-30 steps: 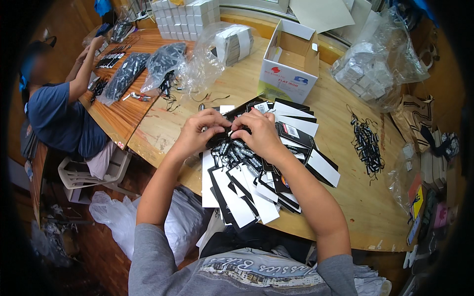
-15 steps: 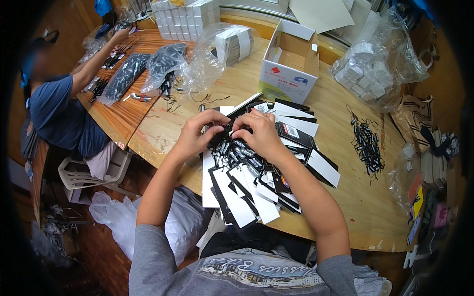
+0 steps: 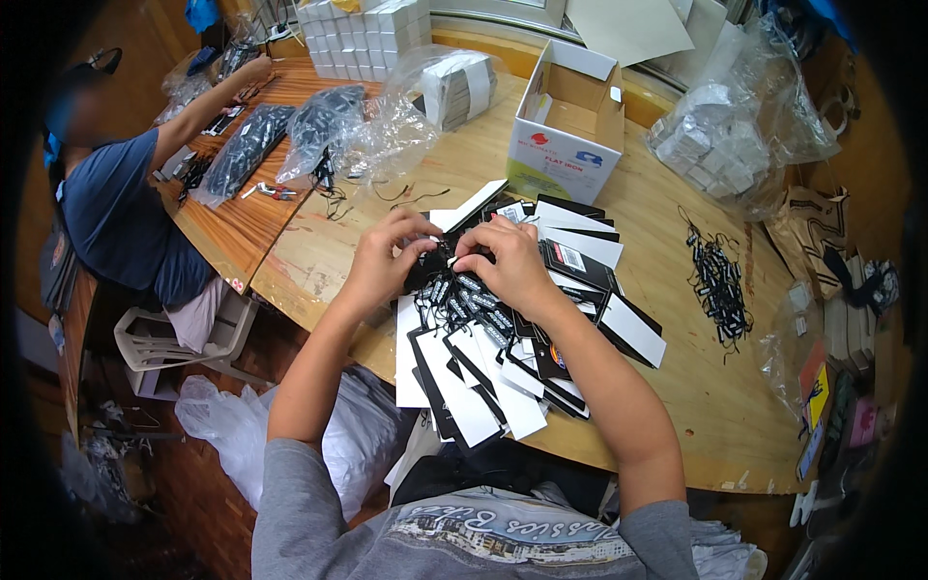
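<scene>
1. Head view shows the left hand (image 3: 387,261) and right hand (image 3: 503,263) meeting above a fanned heap of black-and-white card hang tags (image 3: 503,358); the fingers of both hands are pinched narrow on a small black tag piece (image 3: 440,259) between them, though whether a string is in the pinch is too small to tell
2. To do this well, I judge the pinch should stay close to the tag's end, with the wrists low over the heap so neighbouring cards are not dragged askew
3. That heap lies on the round wooden table (image 3: 667,213) at its near edge, directly under the hands
4. Well to the right lies a loose bundle of black strings (image 3: 720,280)
5. Beyond the heap stands an open white cardboard box (image 3: 565,135), with clear plastic bags (image 3: 382,126) to its left
6. At far left another person's arm (image 3: 198,111) reaches over a second table
</scene>
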The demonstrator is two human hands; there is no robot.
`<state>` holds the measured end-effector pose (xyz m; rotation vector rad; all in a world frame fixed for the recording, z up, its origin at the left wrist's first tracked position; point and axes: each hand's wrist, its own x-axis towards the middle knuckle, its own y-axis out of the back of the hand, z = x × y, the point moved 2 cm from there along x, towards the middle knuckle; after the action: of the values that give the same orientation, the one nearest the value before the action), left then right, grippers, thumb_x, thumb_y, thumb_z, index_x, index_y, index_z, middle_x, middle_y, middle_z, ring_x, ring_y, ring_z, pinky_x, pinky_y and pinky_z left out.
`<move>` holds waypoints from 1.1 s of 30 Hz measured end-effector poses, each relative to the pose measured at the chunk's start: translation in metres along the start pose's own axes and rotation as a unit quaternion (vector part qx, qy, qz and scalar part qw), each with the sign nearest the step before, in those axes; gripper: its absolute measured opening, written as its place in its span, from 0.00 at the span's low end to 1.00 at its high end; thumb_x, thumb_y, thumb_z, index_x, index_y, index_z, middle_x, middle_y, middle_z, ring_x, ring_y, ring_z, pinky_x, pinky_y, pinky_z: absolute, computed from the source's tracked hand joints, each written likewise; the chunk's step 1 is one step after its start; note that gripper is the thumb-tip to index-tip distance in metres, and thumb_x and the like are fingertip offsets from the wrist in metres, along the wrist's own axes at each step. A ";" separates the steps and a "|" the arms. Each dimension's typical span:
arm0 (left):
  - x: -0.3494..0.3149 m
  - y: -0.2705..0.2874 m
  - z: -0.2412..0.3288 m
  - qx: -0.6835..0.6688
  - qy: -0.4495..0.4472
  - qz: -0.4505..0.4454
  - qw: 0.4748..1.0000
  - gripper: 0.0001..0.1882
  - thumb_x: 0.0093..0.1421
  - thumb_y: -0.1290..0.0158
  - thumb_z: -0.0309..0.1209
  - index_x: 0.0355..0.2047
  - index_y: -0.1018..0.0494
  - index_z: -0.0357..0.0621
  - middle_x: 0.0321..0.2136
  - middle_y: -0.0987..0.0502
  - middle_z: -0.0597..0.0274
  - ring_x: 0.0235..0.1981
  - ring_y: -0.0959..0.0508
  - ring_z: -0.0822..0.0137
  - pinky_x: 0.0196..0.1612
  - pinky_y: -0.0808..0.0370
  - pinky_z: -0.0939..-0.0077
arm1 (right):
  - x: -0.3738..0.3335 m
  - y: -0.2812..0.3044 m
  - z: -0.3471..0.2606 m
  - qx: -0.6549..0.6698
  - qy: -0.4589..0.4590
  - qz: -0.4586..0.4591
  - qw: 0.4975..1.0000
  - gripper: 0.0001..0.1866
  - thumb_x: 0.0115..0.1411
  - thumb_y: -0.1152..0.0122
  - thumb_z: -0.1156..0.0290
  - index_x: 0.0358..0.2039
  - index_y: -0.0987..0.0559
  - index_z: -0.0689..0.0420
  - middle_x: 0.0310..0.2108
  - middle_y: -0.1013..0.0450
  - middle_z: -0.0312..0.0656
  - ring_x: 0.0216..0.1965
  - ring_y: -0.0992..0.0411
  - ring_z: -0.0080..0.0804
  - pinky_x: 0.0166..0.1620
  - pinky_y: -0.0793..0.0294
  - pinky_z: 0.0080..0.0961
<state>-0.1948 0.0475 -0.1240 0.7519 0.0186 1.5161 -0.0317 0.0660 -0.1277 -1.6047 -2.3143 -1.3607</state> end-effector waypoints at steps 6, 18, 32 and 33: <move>0.001 0.002 0.010 0.051 -0.032 -0.062 0.996 0.04 0.44 0.47 0.22 0.22 0.29 0.36 0.21 0.28 0.61 0.22 0.30 0.71 0.25 0.34 0.81 | 0.000 0.000 0.000 -0.003 0.006 0.006 1.000 0.07 0.41 0.39 0.67 0.19 0.26 0.54 0.19 0.31 0.31 0.27 0.37 0.26 0.38 0.49 0.27; 0.000 0.001 0.006 0.033 0.015 -0.104 0.994 0.05 0.44 0.48 0.22 0.24 0.29 0.36 0.20 0.27 0.60 0.21 0.29 0.72 0.26 0.33 0.80 | 0.000 0.000 -0.001 -0.017 0.021 0.015 1.000 0.07 0.41 0.39 0.67 0.19 0.27 0.53 0.20 0.30 0.31 0.29 0.36 0.27 0.38 0.49 0.27; 0.020 0.010 0.014 0.059 -0.062 -0.203 0.975 0.04 0.41 0.50 0.21 0.21 0.31 0.38 0.21 0.31 0.61 0.24 0.31 0.70 0.27 0.35 0.78 | 0.001 0.001 -0.003 -0.026 0.005 -0.015 1.000 0.07 0.41 0.40 0.68 0.24 0.25 0.52 0.21 0.30 0.30 0.30 0.36 0.25 0.37 0.48 0.26; 0.022 0.014 0.011 0.061 -0.053 -0.201 0.976 0.04 0.41 0.50 0.21 0.21 0.31 0.38 0.21 0.31 0.62 0.24 0.31 0.71 0.27 0.35 0.79 | 0.001 0.002 -0.002 -0.029 -0.004 -0.024 0.999 0.07 0.41 0.40 0.68 0.24 0.25 0.51 0.21 0.30 0.30 0.30 0.36 0.25 0.37 0.48 0.26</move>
<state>-0.1999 0.0610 -0.0991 0.8694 0.1756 1.0953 -0.0317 0.0654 -0.1244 -1.5840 -2.3530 -1.4475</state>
